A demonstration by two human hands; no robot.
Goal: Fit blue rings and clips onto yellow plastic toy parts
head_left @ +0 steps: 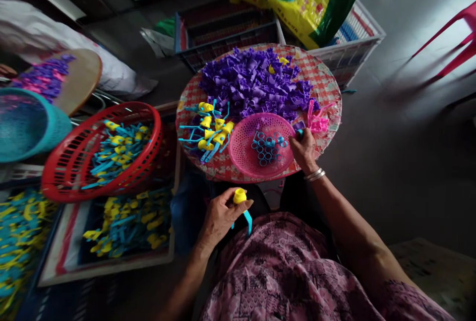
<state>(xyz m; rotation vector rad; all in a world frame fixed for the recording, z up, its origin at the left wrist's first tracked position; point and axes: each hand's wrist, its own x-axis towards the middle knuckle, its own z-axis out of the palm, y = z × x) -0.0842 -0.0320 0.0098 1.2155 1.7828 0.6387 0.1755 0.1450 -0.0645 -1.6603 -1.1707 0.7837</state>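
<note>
Pink patterned blouse (282,266) lies nearest. Left hand (219,217) closes around a yellow-capped blue plastic part (240,202), its long axis near upright, cap up, stem down. Right hand (305,150) pinches a blue plastic piece (299,132) beside a round pink plastic basket (245,152) holding blue ringed pieces (266,147). Purple plastic parts (253,83) heap on a round checked tray (320,78); a red plastic basket (156,132) at left holds yellow-and-blue parts (119,155).

A loose pink blouse (282,271) printed with a dark geometric pattern covers the torso, its sleeve (412,301) ending above the forearm; two thin silver bangles (315,175) circle the right wrist (317,185).
</note>
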